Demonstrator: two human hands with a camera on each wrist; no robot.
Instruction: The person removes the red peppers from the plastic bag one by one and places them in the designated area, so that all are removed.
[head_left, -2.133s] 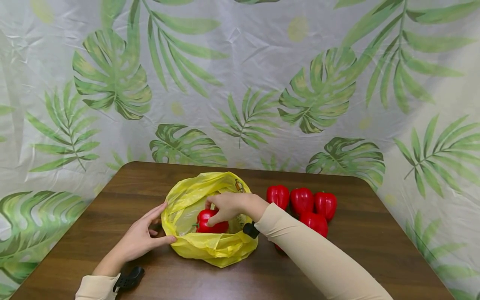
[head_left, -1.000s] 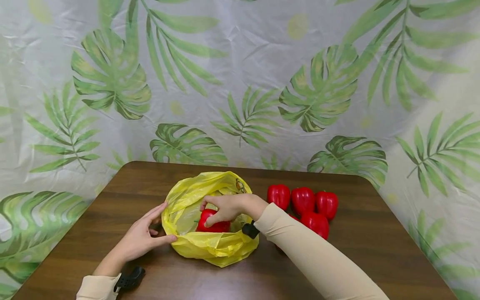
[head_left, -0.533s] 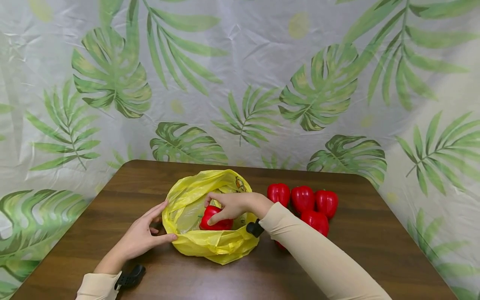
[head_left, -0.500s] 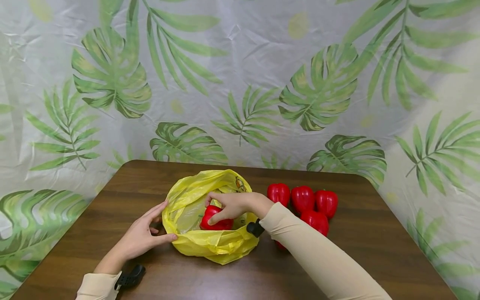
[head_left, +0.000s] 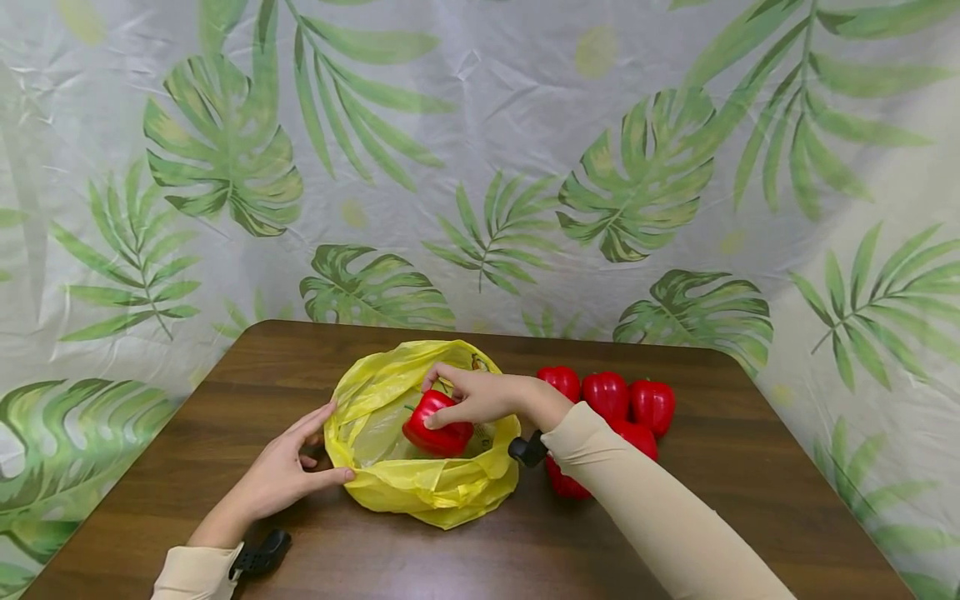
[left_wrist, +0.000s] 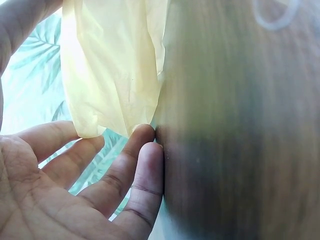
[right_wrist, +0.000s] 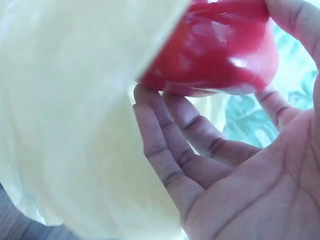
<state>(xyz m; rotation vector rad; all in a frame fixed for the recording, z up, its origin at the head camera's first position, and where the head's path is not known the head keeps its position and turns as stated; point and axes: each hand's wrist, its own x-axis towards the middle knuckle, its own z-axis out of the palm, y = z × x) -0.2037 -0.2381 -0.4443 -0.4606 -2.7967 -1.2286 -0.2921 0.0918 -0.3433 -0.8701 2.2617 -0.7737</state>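
Observation:
A yellow plastic bag [head_left: 431, 504] stands with its mouth spread wide on the table. Just inside its mouth, my right hand [head_left: 483, 398] grips a red bell pepper [head_left: 442, 433] with a green stem, thumb on the near side and fingers over the far side. In the right wrist view the fingers curve under the pepper [right_wrist: 220, 50], and the bag wall [right_wrist: 75, 120] covers part of it. My left hand [head_left: 281, 471] rests against the bag's left rim, fingers and thumb spread apart. The left wrist view has the fingertips touching the bag's side [left_wrist: 112, 65].
Several more red bell peppers [head_left: 604, 397] lie grouped on the table to the right of the bag, partly hidden by the right forearm. The brown wooden table [head_left: 262, 367] ends at a leaf-patterned cloth [head_left: 480, 167] hanging behind it.
My right hand has raised the pepper from lower in the bag and shifted it slightly right. The left hand and the bag have stayed nearly still.

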